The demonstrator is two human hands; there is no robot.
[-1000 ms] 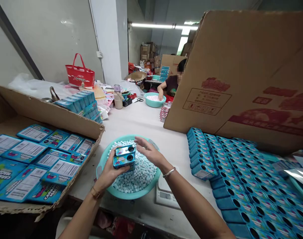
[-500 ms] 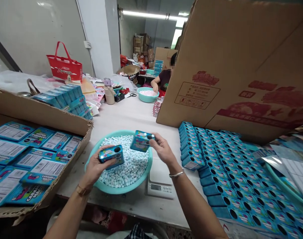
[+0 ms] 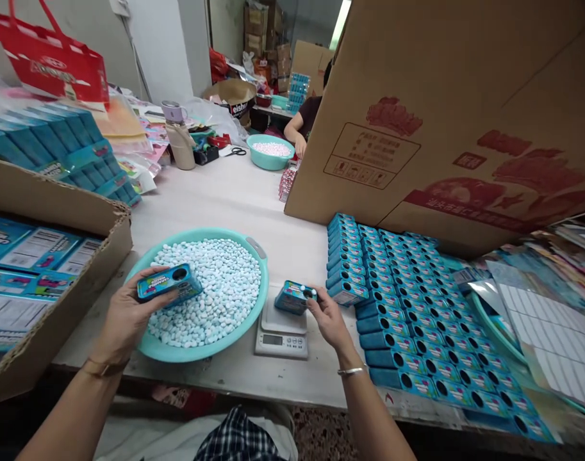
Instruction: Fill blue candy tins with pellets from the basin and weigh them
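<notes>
My left hand [image 3: 129, 310] is closed round a blue candy box [image 3: 170, 283] with a round dark hole in its top, held over a turquoise basin [image 3: 196, 356]. Pale blue and white candies [image 3: 225, 275] fill the basin. With its fingers at one end, my right hand [image 3: 328, 317] grips a second candy box [image 3: 290, 298] at the white digital scale [image 3: 282, 346]. White candies show at that box's hole. Whether the box rests on the scale's plate or hangs just above it, I cannot tell.
Rows of blue boxes with holes [image 3: 417, 320] stand at the right, before a big cardboard carton [image 3: 446, 128]. An open carton [image 3: 114, 237] of flat blue packs is at the left. Across the table, a person's arm [image 3: 296, 131] is beside another basin [image 3: 270, 160].
My right hand has carried its box from above the basin rightward to the scale. My left hand still holds its box over the basin. The camera view has shifted.
</notes>
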